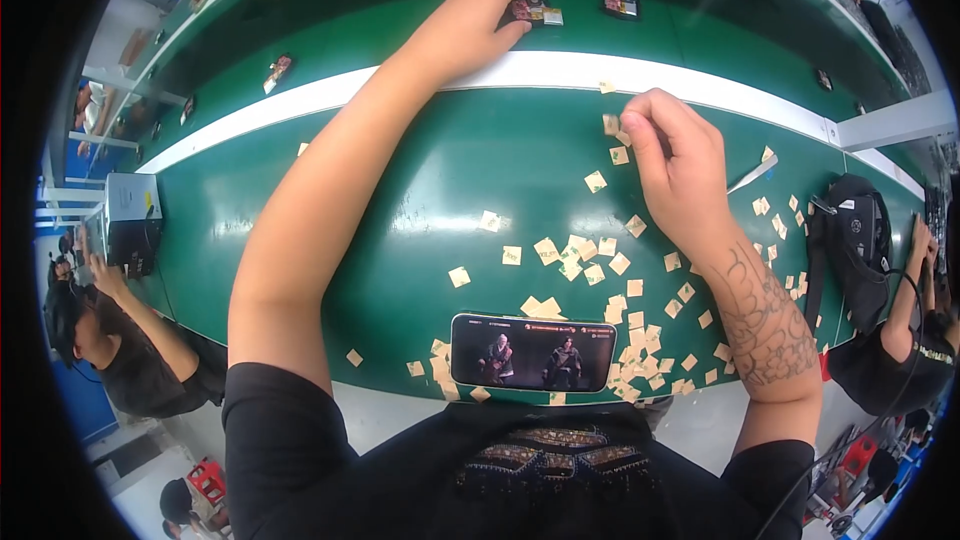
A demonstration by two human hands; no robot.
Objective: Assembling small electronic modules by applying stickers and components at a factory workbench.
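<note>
Grn worktable is the biggest thing here, near edge partly hidden behind the person's blk shirt. Past the white rail runs a grn lane. Blk bag at the R side, strap hanging.

L hand reaches over the rail; thumb & forefinger spread either side of a dk module, underside of the hand out of sight, so can't tell if it's gripped. R hand, above the table nr the rail: thumb + forefinger pinched tog. on a pale sq., blurry; other fingers curled in.

Phone nr the table's close edge, two figures on screen. Dk module lies on the lane just beyond the rail: reddish patches, pale R end, L end covered by the hand. Similar unit to its R, apart. Loose sqs. scattered around, marks too small to make out.
</note>
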